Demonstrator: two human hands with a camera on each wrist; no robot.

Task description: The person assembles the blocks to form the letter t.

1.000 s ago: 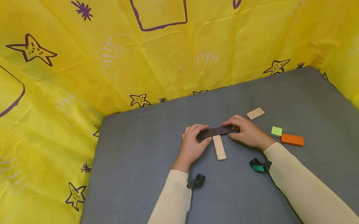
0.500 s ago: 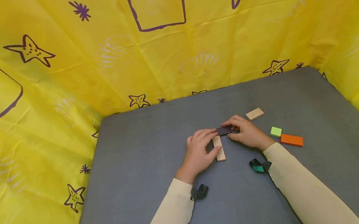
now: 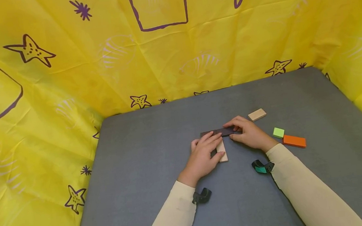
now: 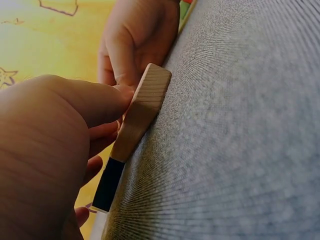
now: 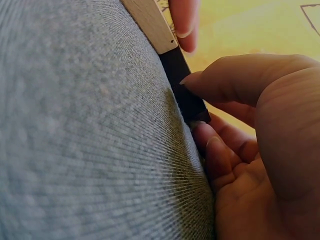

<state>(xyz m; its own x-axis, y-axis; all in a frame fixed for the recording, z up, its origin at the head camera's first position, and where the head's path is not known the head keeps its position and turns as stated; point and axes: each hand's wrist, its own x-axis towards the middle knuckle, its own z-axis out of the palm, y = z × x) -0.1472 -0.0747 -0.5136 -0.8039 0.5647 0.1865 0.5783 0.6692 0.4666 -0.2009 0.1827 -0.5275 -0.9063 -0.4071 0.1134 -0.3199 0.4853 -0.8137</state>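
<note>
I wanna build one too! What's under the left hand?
In the head view, a pale wooden block and a dark strip peek out from under the left hand. Whatever its fingers cover can't be seen there.

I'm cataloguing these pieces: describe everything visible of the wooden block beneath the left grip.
The wooden block is a slim, pale rectangular bar with grain and a dark speck. It lies flat on the gray table, lengthwise away from the camera, its far end seemingly meeting the dark blocks. The left grip partly covers it, thumb touching it.
</note>
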